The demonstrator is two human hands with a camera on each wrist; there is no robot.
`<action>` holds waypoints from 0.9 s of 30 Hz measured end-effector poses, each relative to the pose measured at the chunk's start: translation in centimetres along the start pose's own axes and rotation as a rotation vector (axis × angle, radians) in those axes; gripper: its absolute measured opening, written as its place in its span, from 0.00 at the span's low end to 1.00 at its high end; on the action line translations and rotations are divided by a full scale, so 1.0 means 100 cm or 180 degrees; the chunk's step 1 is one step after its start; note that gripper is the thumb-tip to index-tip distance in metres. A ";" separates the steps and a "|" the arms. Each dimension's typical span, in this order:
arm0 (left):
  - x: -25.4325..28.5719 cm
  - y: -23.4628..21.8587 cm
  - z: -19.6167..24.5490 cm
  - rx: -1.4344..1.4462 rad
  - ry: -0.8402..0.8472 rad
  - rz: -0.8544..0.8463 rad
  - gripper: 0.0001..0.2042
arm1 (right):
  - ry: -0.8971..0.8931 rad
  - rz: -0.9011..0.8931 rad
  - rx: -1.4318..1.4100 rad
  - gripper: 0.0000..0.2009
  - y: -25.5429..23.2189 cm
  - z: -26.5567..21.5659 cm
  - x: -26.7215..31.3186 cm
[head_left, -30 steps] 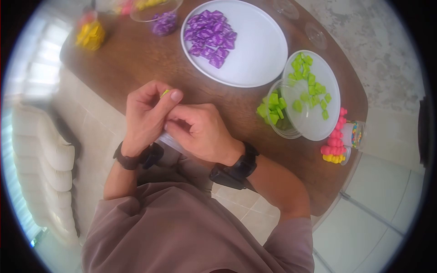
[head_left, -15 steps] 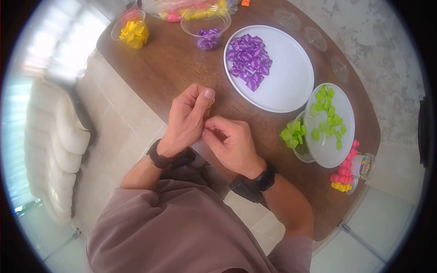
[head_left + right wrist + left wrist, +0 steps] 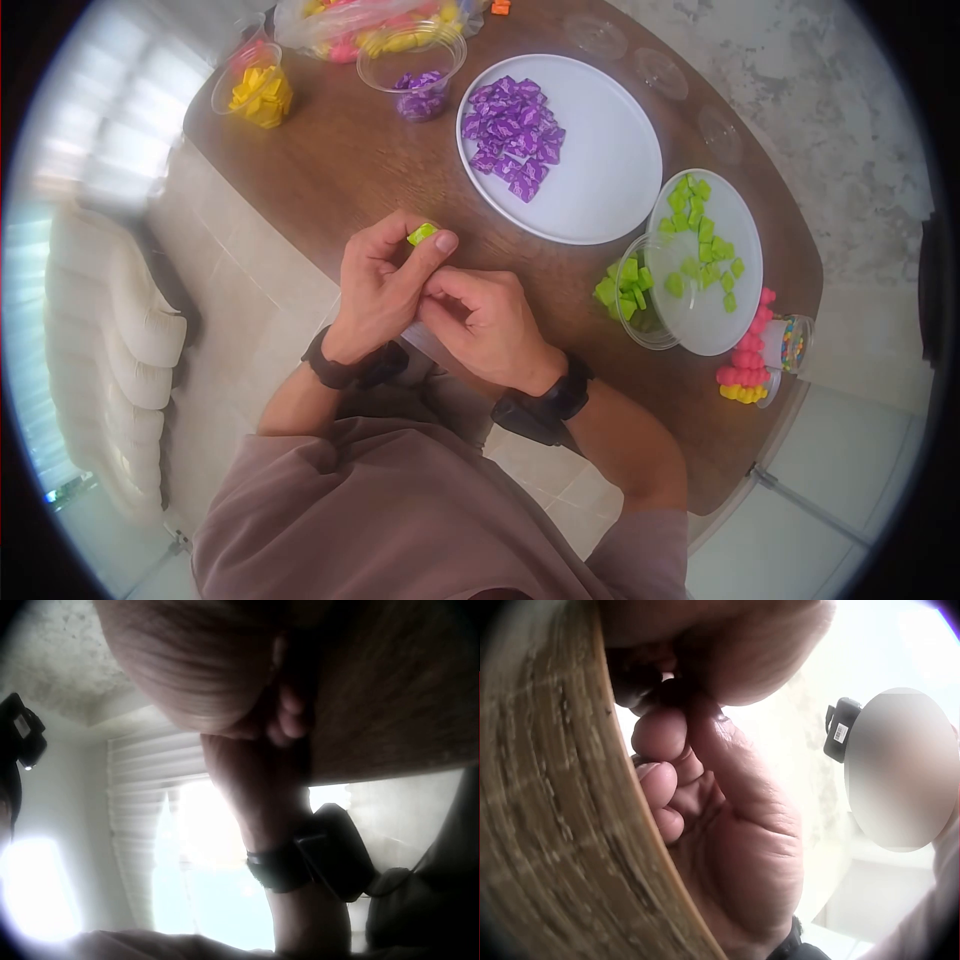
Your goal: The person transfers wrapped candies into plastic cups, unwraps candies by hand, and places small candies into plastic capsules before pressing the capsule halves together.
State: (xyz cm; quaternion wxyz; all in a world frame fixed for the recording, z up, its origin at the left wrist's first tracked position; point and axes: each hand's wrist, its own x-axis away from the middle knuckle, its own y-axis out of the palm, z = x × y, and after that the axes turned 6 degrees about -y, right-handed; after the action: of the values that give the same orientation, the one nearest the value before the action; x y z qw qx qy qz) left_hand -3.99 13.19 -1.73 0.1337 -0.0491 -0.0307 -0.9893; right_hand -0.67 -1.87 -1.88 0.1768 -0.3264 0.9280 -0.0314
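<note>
In the head view, the left hand (image 3: 385,275) pinches a small green wrapped piece (image 3: 422,234) between thumb and fingers, near the table's edge. Against it lies the right hand (image 3: 490,320), its thumb and curled index finger meeting beside the left thumb; anything between them is hidden. The left wrist view has the left hand (image 3: 750,847) with curled fingers under the dark right hand (image 3: 757,656). Seen from the right wrist, the right hand (image 3: 187,667) covers part of the left hand (image 3: 240,776).
Purple pieces (image 3: 515,130) lie on a white round plate (image 3: 610,150). Green pieces (image 3: 705,240) on a smaller plate (image 3: 735,320) stand beside a tub of green pieces (image 3: 630,290). Tubs of yellow (image 3: 262,95) and purple pieces (image 3: 422,100) stand farther left, near a plastic bag (image 3: 320,30).
Both hands, still together, shifted right in the head view and then slightly back left as the view moved. The green piece shows more clearly above the left thumb.
</note>
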 end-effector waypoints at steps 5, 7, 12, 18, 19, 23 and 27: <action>-0.001 0.000 0.000 -0.0251 0.0063 -0.0007 0.08 | 0.0010 0.0024 -0.0005 0.03 0.000 0.001 0.001; -0.001 0.002 0.002 -0.0280 0.0058 -0.0025 0.08 | 0.0001 0.0043 0.0003 0.03 0.000 0.001 0.001; -0.003 0.002 0.002 0.0291 -0.0301 0.0123 0.13 | 0.0009 0.0024 0.0047 0.04 -0.001 -0.002 0.000; 0.001 -0.002 0.006 0.0045 -0.0355 0.0207 0.19 | 0.0011 -0.0032 0.0059 0.04 -0.002 -0.001 0.000; 0.002 -0.002 0.005 0.0043 -0.0370 0.0209 0.19 | 0.0025 -0.0033 0.0051 0.04 -0.001 -0.001 -0.001; 0.002 -0.001 0.001 -0.0112 -0.0136 0.0260 0.19 | 0.0004 0.0021 0.0050 0.03 -0.001 0.000 0.000; -0.001 0.003 0.000 0.0288 -0.0085 0.0400 0.13 | -0.0014 0.0048 -0.0065 0.04 0.000 0.003 0.000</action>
State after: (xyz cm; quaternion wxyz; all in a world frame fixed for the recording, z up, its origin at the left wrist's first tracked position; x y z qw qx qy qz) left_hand -3.87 12.96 -1.73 0.1973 -0.0581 -0.0741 -0.9758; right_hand -0.62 -1.86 -2.15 0.1758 -0.3213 0.9303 -0.0198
